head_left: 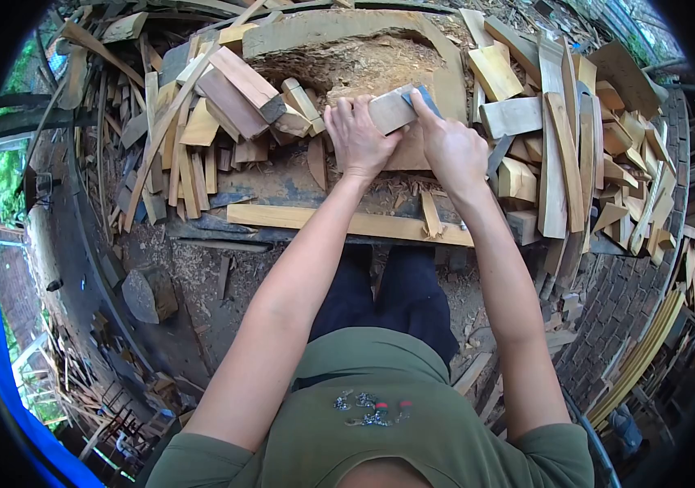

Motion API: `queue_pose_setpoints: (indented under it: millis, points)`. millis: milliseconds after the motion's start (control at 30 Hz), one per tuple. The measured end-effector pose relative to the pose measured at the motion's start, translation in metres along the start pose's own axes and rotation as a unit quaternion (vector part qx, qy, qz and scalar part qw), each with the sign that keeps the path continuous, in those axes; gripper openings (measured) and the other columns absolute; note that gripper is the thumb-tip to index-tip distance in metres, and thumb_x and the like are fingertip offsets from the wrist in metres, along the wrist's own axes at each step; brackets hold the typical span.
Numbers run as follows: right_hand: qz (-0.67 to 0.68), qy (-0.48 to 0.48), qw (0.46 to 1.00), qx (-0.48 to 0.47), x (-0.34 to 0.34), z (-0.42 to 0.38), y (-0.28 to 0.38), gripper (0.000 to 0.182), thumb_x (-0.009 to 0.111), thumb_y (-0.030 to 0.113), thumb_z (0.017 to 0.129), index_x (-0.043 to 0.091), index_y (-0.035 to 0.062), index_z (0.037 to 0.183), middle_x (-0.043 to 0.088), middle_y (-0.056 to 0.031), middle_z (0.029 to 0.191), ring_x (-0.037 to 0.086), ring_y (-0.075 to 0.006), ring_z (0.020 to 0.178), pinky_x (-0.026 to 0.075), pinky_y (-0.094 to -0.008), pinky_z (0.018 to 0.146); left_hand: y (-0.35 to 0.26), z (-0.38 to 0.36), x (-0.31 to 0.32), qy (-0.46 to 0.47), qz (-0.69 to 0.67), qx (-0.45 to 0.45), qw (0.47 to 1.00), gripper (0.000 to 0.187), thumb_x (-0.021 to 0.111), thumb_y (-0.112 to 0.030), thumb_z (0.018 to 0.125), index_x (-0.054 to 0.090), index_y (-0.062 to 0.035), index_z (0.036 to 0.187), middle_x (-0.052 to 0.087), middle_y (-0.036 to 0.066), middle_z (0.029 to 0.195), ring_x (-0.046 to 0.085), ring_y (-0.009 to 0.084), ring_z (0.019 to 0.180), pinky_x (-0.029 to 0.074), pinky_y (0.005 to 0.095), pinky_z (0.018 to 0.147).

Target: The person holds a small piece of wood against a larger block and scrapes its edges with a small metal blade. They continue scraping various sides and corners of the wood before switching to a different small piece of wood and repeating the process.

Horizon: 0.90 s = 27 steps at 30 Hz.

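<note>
The small pale wooden block [389,111] is located above the thick timber slab [449,81] on the bench [270,185], between the two hands. Its near-left end is grasped by the left hand [358,140], with the fingers spread along the side. A flat blue-grey piece [426,98] is grasped by the right hand [455,151] and is set against the block's far-right end, with the index finger extended over it. Whether the piece is a rigid tool or an abrasive sheet cannot be told. How far the right thumb is closed cannot be seen.

For sound handling, the block should be braced firmly by the left grip, with its fingertips clear of the contact edge. The flat piece should be laid evenly on the wood and pressed lightly; if it is tilted, a corner could be rounded or gouged. Slipping off the end is judged the main risk.

The block is noted as straight-edged and greyish tan. The slab is marked by a crumbly, ragged hollow. A long, straight, yellowish strip [286,215] is laid along the near edge, with curled shavings [400,198] beyond it. Reddish-brown and pinkish billets [232,102] are stacked at left; a pale, slightly curved offcut [511,117] is observed at right.
</note>
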State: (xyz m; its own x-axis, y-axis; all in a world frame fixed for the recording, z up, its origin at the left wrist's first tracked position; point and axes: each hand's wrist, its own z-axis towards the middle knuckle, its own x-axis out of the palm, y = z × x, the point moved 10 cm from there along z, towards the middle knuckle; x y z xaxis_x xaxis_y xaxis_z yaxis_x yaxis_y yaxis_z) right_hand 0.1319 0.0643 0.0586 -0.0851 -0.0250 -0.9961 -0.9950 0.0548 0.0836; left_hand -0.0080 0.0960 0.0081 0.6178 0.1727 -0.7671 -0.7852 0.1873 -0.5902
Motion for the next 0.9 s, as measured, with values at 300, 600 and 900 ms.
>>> queue_pose_setpoints:
  millis: [300, 600, 900]
  points:
    - [0.018, -0.039, 0.999, -0.013, -0.001, 0.005, 0.004, 0.043, 0.055, 0.028, 0.094, 0.053, 0.0335, 0.136, 0.066, -0.0152, 0.064, 0.067, -0.0333, 0.057, 0.053, -0.0449, 0.050, -0.002, -0.002, -0.001, -0.013, -0.002, 0.012, 1.000, 0.071, 0.085, -0.037, 0.057, 0.052, -0.0084, 0.114, 0.048, 0.012, 0.109, 0.046, 0.0331, 0.111, 0.027, 0.0490, 0.109]
    - [0.012, -0.026, 1.000, 0.002, 0.005, 0.002, 0.000, 0.043, 0.054, 0.029, 0.095, 0.052, 0.0338, 0.137, 0.067, -0.0149, 0.067, 0.068, -0.0337, 0.058, 0.053, -0.0457, 0.049, -0.002, -0.002, -0.002, -0.021, -0.001, 0.021, 1.000, 0.073, 0.086, -0.038, 0.056, 0.053, -0.0078, 0.113, 0.048, 0.012, 0.106, 0.046, 0.0323, 0.109, 0.029, 0.0491, 0.107]
    - [0.030, 0.006, 0.999, 0.037, 0.004, -0.001, -0.002, 0.041, 0.051, 0.030, 0.097, 0.052, 0.0350, 0.138, 0.068, -0.0176, 0.072, 0.069, -0.0356, 0.065, 0.054, -0.0486, 0.056, -0.001, -0.001, -0.001, -0.017, 0.002, 0.016, 1.000, 0.072, 0.086, -0.039, 0.056, 0.053, -0.0074, 0.112, 0.049, 0.012, 0.107, 0.047, 0.0318, 0.110, 0.027, 0.0487, 0.109]
